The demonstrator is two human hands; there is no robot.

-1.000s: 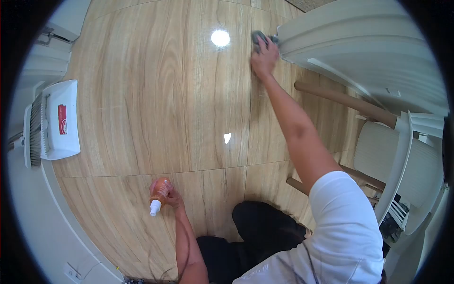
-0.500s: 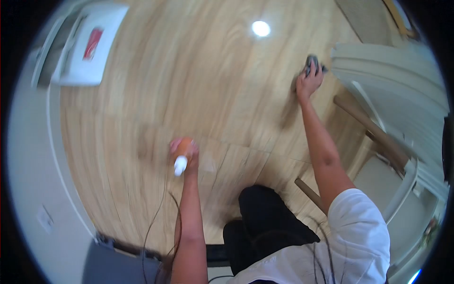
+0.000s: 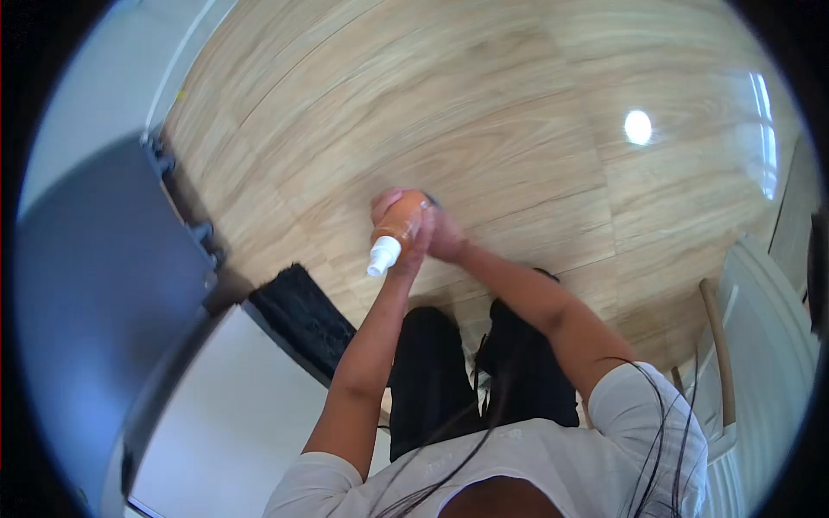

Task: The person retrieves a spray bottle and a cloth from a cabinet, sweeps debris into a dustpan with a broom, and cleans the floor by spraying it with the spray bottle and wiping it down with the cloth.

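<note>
An orange bottle [image 3: 401, 216] with a white spray-type top [image 3: 382, 256] is in my left hand [image 3: 416, 245], whose fingers wrap round its body. The bottle is tilted, its top pointing toward me and a little left. Just right of it and partly behind it is my right hand [image 3: 446, 236], closed and close against the left. A small dark grey edge [image 3: 432, 199] shows at its fingers; it looks like a bunched cloth, mostly hidden by the bottle and hands.
Below my hands lies a wood-look floor [image 3: 484, 112] with bright reflections. On the left are a dark grey panel [image 3: 86, 259], a white surface [image 3: 233, 414] and a black furry-looking item [image 3: 302, 311]. A pale chair [image 3: 760, 337] with wooden legs stands at right.
My view has turned left and the dark grey panel has come into view. My right hand has come from far right to beside the bottle. The left hand still holds the bottle.
</note>
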